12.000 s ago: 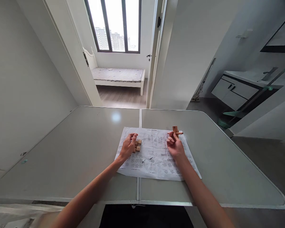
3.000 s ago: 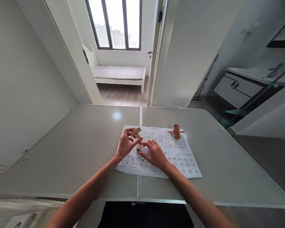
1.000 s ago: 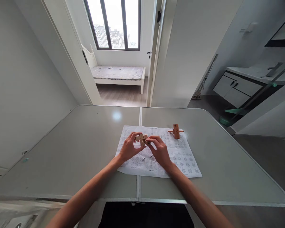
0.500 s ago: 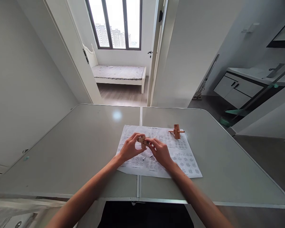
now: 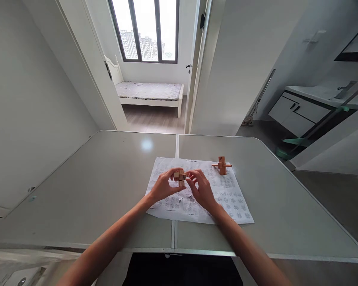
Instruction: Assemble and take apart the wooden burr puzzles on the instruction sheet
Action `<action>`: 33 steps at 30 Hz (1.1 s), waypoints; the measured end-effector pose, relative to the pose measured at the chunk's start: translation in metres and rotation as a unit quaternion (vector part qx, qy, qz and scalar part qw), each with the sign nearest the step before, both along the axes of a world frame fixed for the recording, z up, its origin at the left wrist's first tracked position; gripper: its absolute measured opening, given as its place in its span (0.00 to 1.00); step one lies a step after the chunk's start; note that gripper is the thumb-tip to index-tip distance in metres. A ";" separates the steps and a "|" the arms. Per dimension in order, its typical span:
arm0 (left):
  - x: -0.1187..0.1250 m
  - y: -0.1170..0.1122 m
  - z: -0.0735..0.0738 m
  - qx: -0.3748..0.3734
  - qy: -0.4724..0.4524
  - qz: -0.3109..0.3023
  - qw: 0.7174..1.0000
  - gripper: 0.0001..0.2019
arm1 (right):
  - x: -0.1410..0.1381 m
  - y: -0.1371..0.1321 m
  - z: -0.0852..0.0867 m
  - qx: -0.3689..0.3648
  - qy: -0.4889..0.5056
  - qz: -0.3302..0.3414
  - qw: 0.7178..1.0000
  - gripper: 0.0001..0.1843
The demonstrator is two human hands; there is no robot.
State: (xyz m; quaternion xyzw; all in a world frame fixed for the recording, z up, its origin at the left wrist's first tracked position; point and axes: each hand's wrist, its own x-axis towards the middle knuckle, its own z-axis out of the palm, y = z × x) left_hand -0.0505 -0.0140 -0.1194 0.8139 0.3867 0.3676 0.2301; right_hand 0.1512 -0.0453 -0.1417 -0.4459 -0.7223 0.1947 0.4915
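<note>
Left hand (image 5: pixel 161 188) holds a cross-shaped wooden block cluster (image 5: pixel 180 176).

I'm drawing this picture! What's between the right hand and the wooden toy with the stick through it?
Just printed paper shows between the right hand and the wooden toy in the head view; nothing sits on that stretch.
</note>
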 end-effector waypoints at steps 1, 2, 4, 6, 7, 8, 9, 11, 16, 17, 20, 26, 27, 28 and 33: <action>0.000 0.000 0.002 -0.011 -0.007 -0.004 1.000 0.30 | 0.000 0.000 0.000 -0.001 0.007 -0.008 1.000 0.15; 0.000 -0.001 0.004 -0.024 -0.015 -0.010 1.000 0.31 | 0.000 0.001 0.000 -0.005 0.010 -0.013 1.000 0.15; -0.001 -0.002 0.008 -0.051 -0.028 -0.025 0.998 0.31 | 0.001 0.002 0.000 -0.014 0.005 -0.012 1.000 0.15; -0.001 -0.003 0.009 -0.075 -0.040 -0.045 0.995 0.31 | 0.002 0.002 0.000 -0.022 -0.007 -0.002 1.000 0.14; -0.001 -0.003 0.009 -0.087 -0.047 -0.055 0.994 0.31 | 0.002 0.002 0.000 -0.024 -0.011 0.002 1.000 0.14; -0.001 -0.003 0.009 -0.099 -0.055 -0.064 0.991 0.32 | 0.002 0.002 0.000 -0.026 -0.014 0.005 1.000 0.14; -0.001 -0.003 0.008 -0.112 -0.065 -0.073 0.989 0.32 | 0.003 0.002 -0.001 -0.029 -0.015 0.007 0.999 0.14; -0.001 -0.003 0.007 -0.136 -0.082 -0.087 0.984 0.33 | 0.003 0.002 -0.001 -0.037 -0.016 0.004 0.999 0.14; -0.001 -0.004 0.006 -0.150 -0.082 -0.089 0.981 0.33 | 0.003 0.002 -0.004 -0.056 -0.024 -0.010 0.998 0.15; -0.001 -0.004 0.005 -0.140 -0.074 -0.081 0.984 0.33 | 0.002 0.002 -0.004 -0.060 -0.023 -0.011 0.998 0.15; 0.000 -0.004 0.005 -0.087 -0.034 -0.048 0.994 0.33 | 0.001 0.002 -0.002 -0.080 -0.011 -0.006 0.997 0.16; 0.001 -0.005 0.005 -0.001 0.000 -0.024 1.000 0.33 | 0.000 0.002 0.002 -0.161 0.050 0.029 0.985 0.21; 0.001 -0.005 0.005 0.006 0.003 -0.025 1.000 0.33 | 0.000 0.002 0.001 -0.176 0.061 0.040 0.982 0.22; 0.001 -0.005 0.005 0.015 0.006 -0.026 1.000 0.32 | 0.000 0.003 0.001 -0.191 0.073 0.053 0.977 0.23; -0.002 -0.004 0.006 0.085 0.033 -0.047 0.995 0.28 | 0.001 0.005 0.001 -0.252 0.157 0.129 0.946 0.26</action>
